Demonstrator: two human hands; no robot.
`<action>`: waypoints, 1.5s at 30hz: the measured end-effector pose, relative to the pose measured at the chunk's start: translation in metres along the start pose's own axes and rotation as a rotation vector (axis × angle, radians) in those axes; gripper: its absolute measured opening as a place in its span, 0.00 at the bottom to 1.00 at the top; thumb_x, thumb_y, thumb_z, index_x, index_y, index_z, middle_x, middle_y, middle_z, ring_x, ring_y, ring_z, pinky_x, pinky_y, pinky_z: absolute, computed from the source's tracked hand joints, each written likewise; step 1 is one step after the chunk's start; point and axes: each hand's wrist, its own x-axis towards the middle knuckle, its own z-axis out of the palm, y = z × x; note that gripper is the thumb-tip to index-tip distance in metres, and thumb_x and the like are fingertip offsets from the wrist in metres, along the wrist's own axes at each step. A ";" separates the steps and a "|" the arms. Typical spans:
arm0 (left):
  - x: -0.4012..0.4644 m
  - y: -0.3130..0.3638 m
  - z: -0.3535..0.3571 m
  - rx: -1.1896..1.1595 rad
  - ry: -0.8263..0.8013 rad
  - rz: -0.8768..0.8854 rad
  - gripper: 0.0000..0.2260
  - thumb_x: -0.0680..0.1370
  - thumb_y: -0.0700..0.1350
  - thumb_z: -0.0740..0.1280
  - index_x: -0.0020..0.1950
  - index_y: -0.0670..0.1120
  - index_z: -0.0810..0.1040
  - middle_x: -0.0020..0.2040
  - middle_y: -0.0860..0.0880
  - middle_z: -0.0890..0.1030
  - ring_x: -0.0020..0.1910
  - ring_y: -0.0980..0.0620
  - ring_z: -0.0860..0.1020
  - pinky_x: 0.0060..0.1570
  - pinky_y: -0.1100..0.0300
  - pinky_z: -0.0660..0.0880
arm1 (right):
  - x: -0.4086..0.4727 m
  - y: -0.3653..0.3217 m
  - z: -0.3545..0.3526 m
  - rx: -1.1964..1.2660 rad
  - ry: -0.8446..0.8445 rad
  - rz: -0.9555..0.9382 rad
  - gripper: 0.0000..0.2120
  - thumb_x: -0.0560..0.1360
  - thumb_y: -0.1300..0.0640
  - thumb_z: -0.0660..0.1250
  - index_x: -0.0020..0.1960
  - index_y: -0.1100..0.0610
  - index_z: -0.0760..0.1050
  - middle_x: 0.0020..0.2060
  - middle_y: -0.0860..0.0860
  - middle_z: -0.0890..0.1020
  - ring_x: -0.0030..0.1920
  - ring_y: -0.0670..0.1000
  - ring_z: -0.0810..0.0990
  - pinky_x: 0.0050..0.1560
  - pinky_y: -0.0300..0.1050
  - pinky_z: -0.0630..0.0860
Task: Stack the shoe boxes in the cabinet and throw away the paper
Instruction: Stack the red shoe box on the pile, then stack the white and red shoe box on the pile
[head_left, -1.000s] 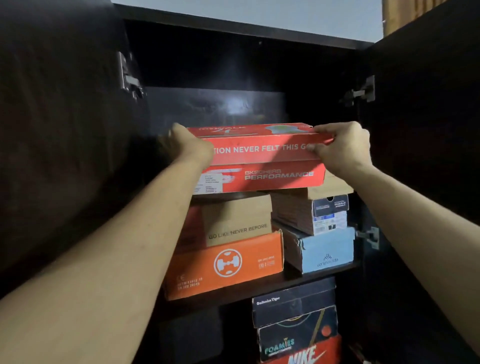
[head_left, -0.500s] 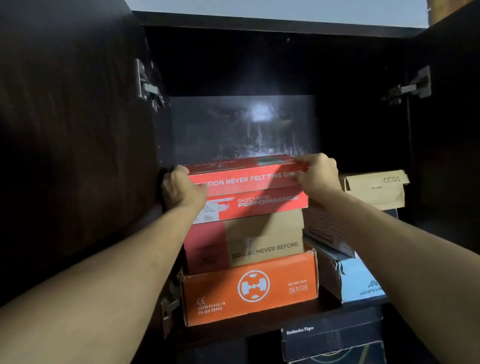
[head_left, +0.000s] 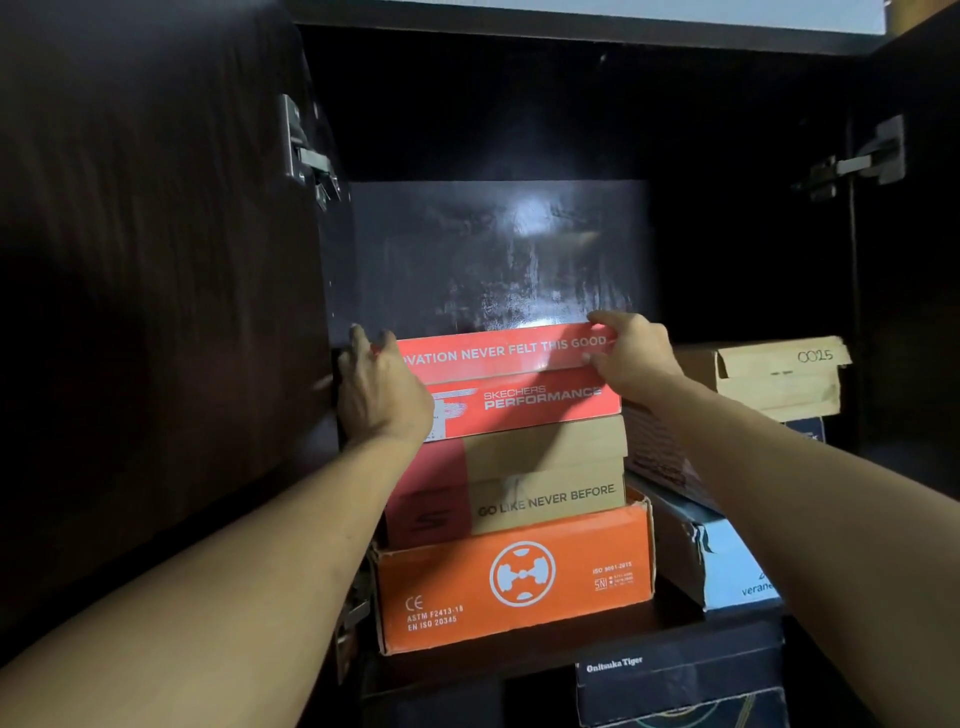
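Observation:
A red Skechers shoe box (head_left: 524, 384) lies on top of the left stack inside the dark cabinet. Under it sit a tan and red box (head_left: 540, 483) and an orange box (head_left: 514, 582). My left hand (head_left: 382, 395) presses on the red box's left end with the fingers spread. At the box's right top corner, my right hand (head_left: 631, 353) pinches the lid edge. No paper is in view.
A second stack stands to the right: a tan box marked 0025 (head_left: 769, 379) over a patterned box (head_left: 660, 457) and a light blue box (head_left: 727, 561). A dark Onitsuka Tiger box (head_left: 675, 670) sits on the shelf below. Both cabinet doors (head_left: 156, 286) hang open beside my arms.
The red box has gone from tilted in the air to lying flat on the left stack. My left hand's fingers have opened along its left end.

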 end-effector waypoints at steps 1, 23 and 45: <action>-0.002 -0.001 0.002 0.069 -0.018 0.051 0.27 0.75 0.38 0.66 0.73 0.42 0.65 0.78 0.39 0.57 0.74 0.39 0.59 0.69 0.50 0.63 | -0.002 -0.001 0.000 -0.033 -0.031 -0.006 0.28 0.73 0.58 0.72 0.71 0.49 0.70 0.61 0.58 0.79 0.60 0.58 0.77 0.63 0.48 0.75; -0.174 0.159 0.005 -0.168 -1.126 0.603 0.30 0.72 0.53 0.73 0.70 0.45 0.70 0.70 0.45 0.71 0.65 0.44 0.73 0.57 0.57 0.72 | -0.167 0.070 -0.189 -0.572 -0.385 0.290 0.27 0.68 0.61 0.76 0.66 0.56 0.76 0.51 0.53 0.83 0.43 0.53 0.83 0.41 0.50 0.84; -0.604 0.352 0.039 -0.521 -1.878 0.943 0.33 0.69 0.57 0.73 0.71 0.48 0.70 0.66 0.48 0.73 0.62 0.46 0.74 0.59 0.51 0.74 | -0.530 0.394 -0.368 -0.732 -0.357 1.174 0.20 0.70 0.57 0.73 0.61 0.53 0.79 0.49 0.55 0.84 0.39 0.55 0.83 0.36 0.43 0.80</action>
